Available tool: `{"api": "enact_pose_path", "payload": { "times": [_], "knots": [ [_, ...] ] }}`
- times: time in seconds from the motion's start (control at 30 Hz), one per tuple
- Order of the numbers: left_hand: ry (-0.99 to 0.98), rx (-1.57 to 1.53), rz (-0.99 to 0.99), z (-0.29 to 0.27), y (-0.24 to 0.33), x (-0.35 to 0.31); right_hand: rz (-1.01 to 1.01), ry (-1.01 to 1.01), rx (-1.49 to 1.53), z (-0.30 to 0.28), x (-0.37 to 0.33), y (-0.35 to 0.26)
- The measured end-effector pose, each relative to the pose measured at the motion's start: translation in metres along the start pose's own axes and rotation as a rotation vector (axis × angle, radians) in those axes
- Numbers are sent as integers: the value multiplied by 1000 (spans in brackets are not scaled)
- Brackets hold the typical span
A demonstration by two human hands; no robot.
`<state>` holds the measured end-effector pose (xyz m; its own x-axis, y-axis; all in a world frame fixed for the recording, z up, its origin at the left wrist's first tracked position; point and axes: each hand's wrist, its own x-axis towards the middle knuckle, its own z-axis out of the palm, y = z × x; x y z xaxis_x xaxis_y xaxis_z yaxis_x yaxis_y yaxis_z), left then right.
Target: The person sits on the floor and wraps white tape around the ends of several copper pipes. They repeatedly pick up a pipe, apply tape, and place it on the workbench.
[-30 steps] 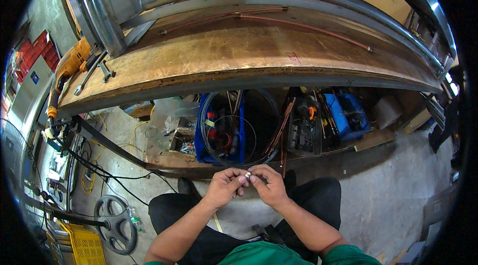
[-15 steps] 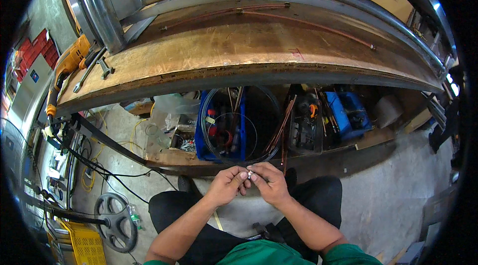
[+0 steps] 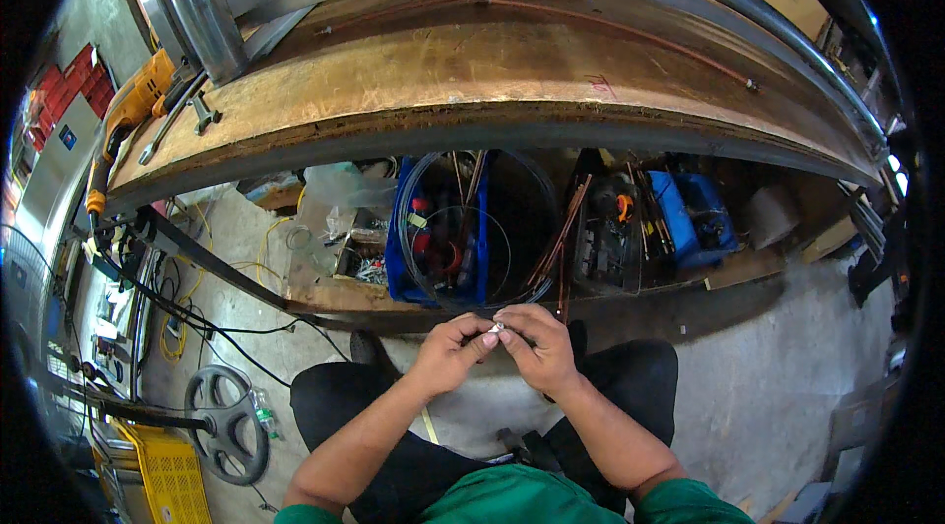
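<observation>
My left hand (image 3: 451,352) and my right hand (image 3: 541,349) meet above my lap, in front of the lower shelf. Between their thumbs and fingertips they pinch a small silvery metal piece (image 3: 498,327). Fingers cover most of it, so its exact kind is hidden. Both hands are closed, thumbs almost touching. Just beyond the fingertips, thin copper rods (image 3: 561,273) jut out over the shelf edge.
A wooden workbench (image 3: 413,81) spans the far side, carrying a yellow drill (image 3: 138,106), a wrench (image 3: 167,130), a bolt (image 3: 204,115) and a copper pipe (image 3: 630,32). Below are blue bins (image 3: 402,263) and a wire coil (image 3: 551,229). A black handwheel (image 3: 226,426) and yellow crate (image 3: 172,475) stand left.
The bench and shelf sit slightly higher in the picture. Both hands keep hold of the small metal piece; their fingers have shifted a little around it, and the hands are slightly higher in view.
</observation>
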<state>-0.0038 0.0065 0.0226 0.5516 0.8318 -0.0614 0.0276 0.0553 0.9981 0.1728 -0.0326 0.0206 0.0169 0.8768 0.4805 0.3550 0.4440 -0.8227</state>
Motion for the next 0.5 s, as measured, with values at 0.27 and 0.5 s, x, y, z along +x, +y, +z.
{"api": "enact_pose_path", "payload": {
  "times": [0.27,0.5],
  "knots": [
    [34,-327,-232,-3,9,2,-97,-77,-112,-3,5,-3],
    [-75,-331,-268,-9,1,3,15,-63,7,4,1,-3]
  ]
}}
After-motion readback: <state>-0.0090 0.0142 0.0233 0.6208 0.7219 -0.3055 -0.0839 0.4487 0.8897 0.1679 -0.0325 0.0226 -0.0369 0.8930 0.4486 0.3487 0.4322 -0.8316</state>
